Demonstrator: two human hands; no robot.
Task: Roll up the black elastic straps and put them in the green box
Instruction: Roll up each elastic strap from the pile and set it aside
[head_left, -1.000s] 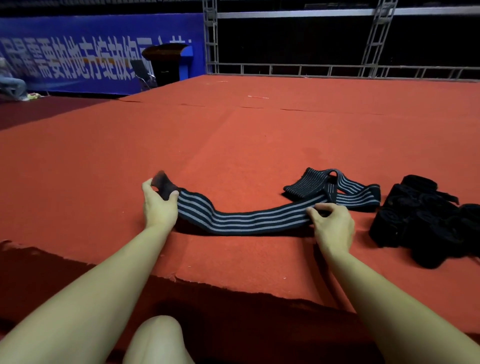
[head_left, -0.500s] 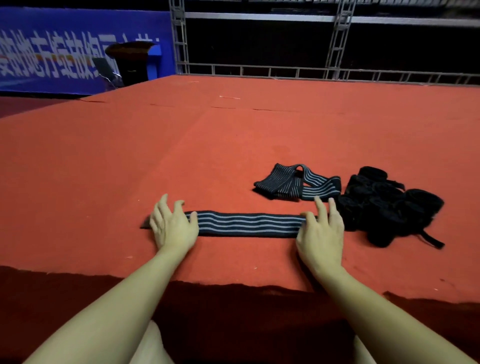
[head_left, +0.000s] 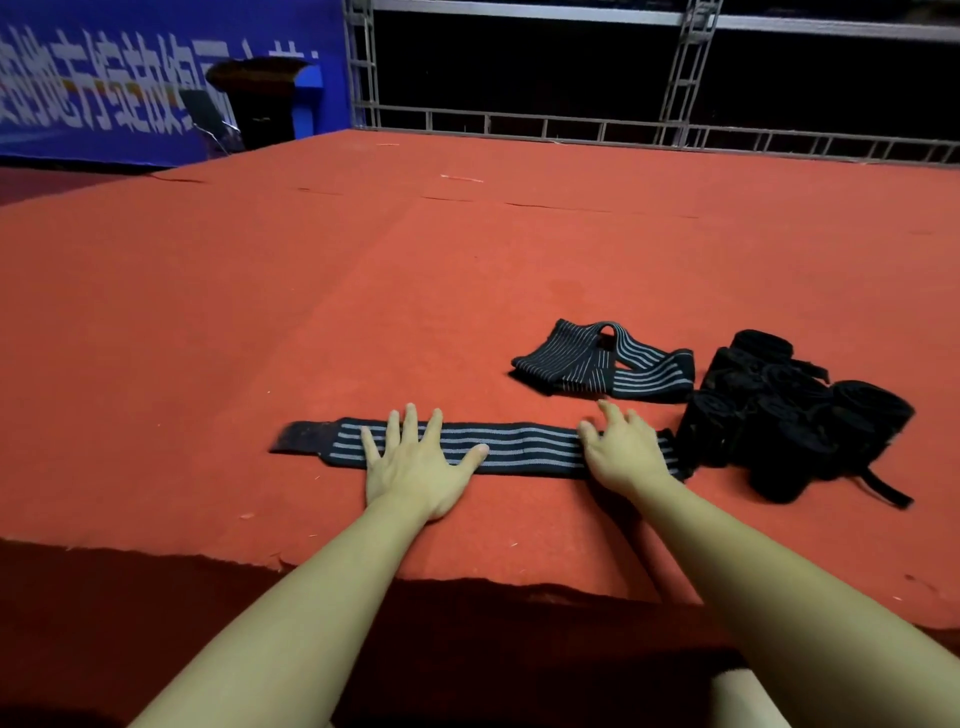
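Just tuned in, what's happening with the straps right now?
A person has one striped strap laid flat on the red carpet. The left hand presses it with spread fingers; the right hand rests on its right end. It is not rolled yet. A second loose strap lies behind, beside a pile of rolled straps. No green box is in view.

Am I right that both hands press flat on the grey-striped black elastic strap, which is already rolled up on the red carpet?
Not quite: the head view shows the grey-striped black elastic strap lying flat and unrolled on the red carpet, under the left hand and right hand.
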